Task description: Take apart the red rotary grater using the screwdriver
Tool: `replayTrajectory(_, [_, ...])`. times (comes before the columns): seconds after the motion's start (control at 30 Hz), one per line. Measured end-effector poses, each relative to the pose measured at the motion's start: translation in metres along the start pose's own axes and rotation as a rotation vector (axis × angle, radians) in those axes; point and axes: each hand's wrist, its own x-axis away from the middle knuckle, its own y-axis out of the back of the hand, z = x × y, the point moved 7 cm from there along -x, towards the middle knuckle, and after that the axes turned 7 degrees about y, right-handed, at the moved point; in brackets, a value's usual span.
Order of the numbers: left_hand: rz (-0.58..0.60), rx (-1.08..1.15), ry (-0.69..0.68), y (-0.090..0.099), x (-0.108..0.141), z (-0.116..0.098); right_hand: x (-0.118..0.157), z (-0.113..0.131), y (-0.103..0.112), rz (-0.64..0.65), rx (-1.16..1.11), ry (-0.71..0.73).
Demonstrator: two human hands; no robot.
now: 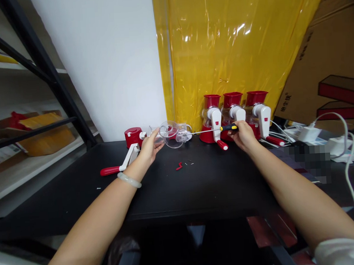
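Observation:
My left hand [151,146] is closed around a clear plastic grater housing [170,142], held just above the black table. In my right hand [244,133] is a screwdriver [228,128] with a black and yellow handle. Its long thin shaft points left, towards the clear housing; whether the tip touches it I cannot tell. A red grater part [133,137] stands left of my left hand, near a white crank [130,158] with a red handle. Between my hands, nearer to me, lie a small red piece [179,166] and a few tiny metal bits, perhaps screws.
Several red and white rotary graters [213,120] stand along the back right of the black table [183,195]. White chargers [309,132] and cables lie at the right. Behind are a yellow plastic sheet [225,39] and a cardboard box [324,61]; shelving [41,155] is at left.

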Motion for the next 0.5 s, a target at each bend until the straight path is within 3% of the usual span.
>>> replayTrajectory(0.2, [-0.036, -0.232, 0.040, 0.006, -0.005, 0.008, -0.003, -0.001, 0.007, -0.043, 0.028, 0.011])
replayTrajectory(0.5, [0.087, -0.222, 0.145, -0.002, -0.006, 0.027, -0.010, -0.001, 0.014, -0.054, 0.015, 0.044])
